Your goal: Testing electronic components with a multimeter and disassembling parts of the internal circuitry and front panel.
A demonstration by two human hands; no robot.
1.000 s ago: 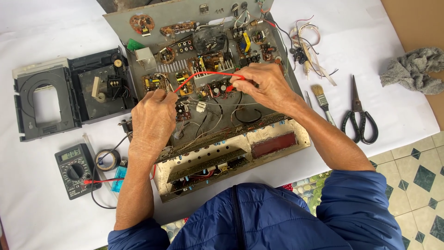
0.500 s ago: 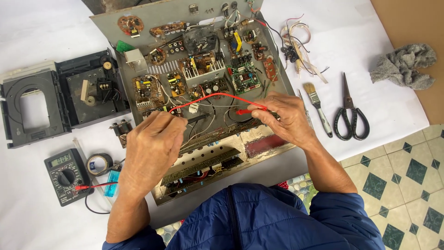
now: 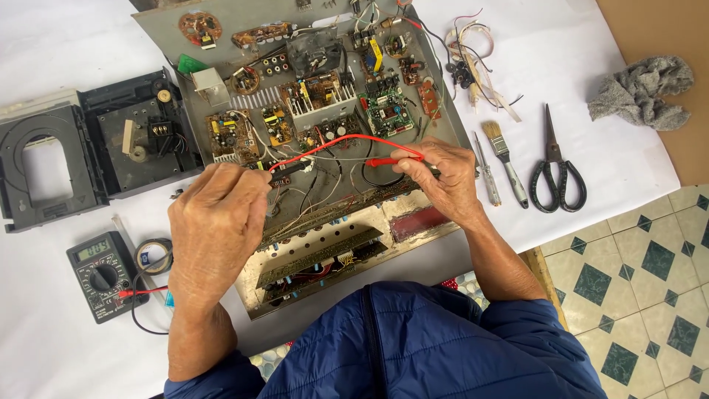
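Probing the open amplifier chassis [image 3: 221, 44] with multimeter leads; right hand [image 3: 443, 177] pinching the red test probe [image 3: 391, 159] between thumb and fingers, tip lying over the long lower circuit board [image 3: 332, 210]; left hand [image 3: 218, 225] curled closed over something at the red lead [image 3: 325, 144], exact grip hidden; best kept steady, tips clear of neighbouring solder joints, digital multimeter [image 3: 100, 272] display within glance at the left

The scene is lit evenly by soft, bright daylight. Only faint shadows are cast beneath the fingers [image 3: 255, 193]. Beyond them the white desk [image 3: 88, 37] is nearly overexposed. Focus is kept sharp throughout.
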